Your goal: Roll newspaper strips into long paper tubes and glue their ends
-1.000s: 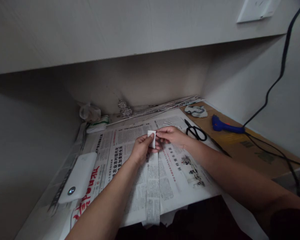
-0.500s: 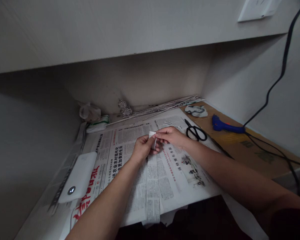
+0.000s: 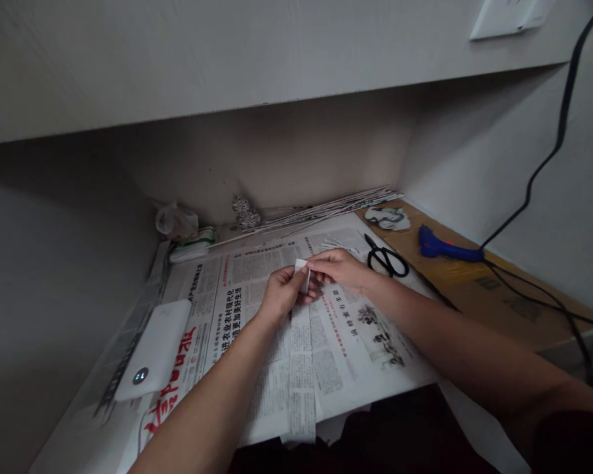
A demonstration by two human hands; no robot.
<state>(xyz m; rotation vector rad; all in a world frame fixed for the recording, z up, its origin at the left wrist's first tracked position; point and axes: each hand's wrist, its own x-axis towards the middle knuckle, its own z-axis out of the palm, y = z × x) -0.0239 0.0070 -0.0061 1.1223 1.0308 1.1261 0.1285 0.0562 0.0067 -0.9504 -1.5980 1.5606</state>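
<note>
A narrow newspaper strip (image 3: 301, 375) runs from my hands down towards the front edge of the spread newspaper (image 3: 261, 316). Its upper end stands up between my fingers. My left hand (image 3: 282, 289) is closed on that end, thumb in front and fingers curled behind. From the right, my right hand (image 3: 340, 268) pinches the top corner of the same strip with thumb and forefinger. Black-handled scissors (image 3: 385, 260) lie just right of my right hand, and several thin paper pieces (image 3: 338, 243) lie behind it.
A white power bank (image 3: 153, 349) with a lit display lies at left. Thin paper sticks (image 3: 326, 210) lie along the back, near a coiled paper object (image 3: 246, 212) and a plastic bag (image 3: 176, 220). A blue glue gun (image 3: 447, 247) with black cables rests on cardboard (image 3: 479, 296) at right.
Both hands stay almost in the same place, still holding the strip's upper end. The view has shifted very slightly.
</note>
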